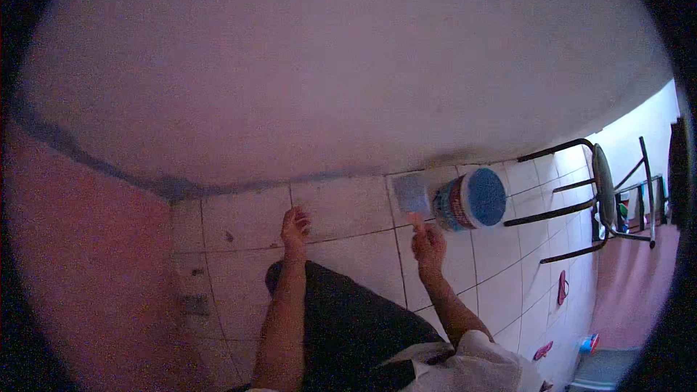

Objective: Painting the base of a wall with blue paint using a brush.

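My right hand (428,247) is closed round the short tan handle of a flat tool (411,194) with a wide, square, pale grey head. I cannot tell whether that head is a blade or bristles. Just right of the tool, a bucket (469,199) with a white rim and printed side shows a round blue top; whether that is a lid or its contents is unclear. My left hand (295,225) hovers before the wall, fingers loosely bent and apart, apparently holding nothing. A blue-grey band (181,188) runs along the foot of the pale wall (348,65).
A pinkish wall (80,261) meets the pale one at the left corner. White tiles (341,218) cover the floor. On the right stands a chair (604,185) with dark metal legs. Pink sandals (563,287) lie below it, and my dark-clothed leg (348,319) fills the lower middle.
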`<state>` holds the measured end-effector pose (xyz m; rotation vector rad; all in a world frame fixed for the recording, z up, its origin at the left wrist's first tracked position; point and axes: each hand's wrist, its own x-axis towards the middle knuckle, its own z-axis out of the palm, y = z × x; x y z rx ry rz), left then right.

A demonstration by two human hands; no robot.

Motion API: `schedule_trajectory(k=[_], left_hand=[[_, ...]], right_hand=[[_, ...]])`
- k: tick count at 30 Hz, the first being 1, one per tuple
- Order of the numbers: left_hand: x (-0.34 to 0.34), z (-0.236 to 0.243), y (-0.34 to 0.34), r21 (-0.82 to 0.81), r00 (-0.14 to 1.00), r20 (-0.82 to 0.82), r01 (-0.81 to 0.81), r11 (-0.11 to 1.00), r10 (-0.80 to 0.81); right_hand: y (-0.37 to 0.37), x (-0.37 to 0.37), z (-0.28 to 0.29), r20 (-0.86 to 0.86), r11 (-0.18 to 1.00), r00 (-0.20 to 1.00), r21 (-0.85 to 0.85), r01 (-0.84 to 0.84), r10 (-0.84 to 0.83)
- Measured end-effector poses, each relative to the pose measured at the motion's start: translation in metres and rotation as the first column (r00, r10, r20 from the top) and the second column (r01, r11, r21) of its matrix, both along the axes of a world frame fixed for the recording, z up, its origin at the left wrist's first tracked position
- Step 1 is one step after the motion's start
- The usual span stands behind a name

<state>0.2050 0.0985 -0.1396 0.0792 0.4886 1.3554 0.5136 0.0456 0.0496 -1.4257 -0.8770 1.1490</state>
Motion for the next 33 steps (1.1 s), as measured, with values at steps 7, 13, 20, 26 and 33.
schedule_trajectory(k=[7,13,20,26,33], left_hand=[[-0.031,0.104,0.007,-0.100,0.227,-0.939,0.539,0.836,-0.258],[-0.091,0.297,0.030,-0.614,-0.767,-0.638,0.562,0.554,0.071],[-0.132,0.370,0.009,0.010,-0.233,-0.951,0.637,0.770,0.205],[-0.144,0.362,-0.014,0.068,-0.127,-0.963,0.735,0.675,0.236],[-0.111,0.461,0.049,0.337,0.080,-0.860,0.831,0.443,0.505]], right_hand=[[-0.036,0.084,-0.022,0.212,0.996,0.974,-0.013,0.083,-0.079],[-0.040,0.023,-0.057,0.440,0.999,0.898,0.042,-0.018,-0.002],[0.040,-0.072,0.082,-0.026,0.945,0.956,0.159,-0.285,0.293],[0.069,-0.146,0.187,-0.173,0.839,0.873,0.411,-0.356,0.456],[0.056,-0.168,0.162,0.105,0.858,0.928,0.354,-0.371,0.358]])
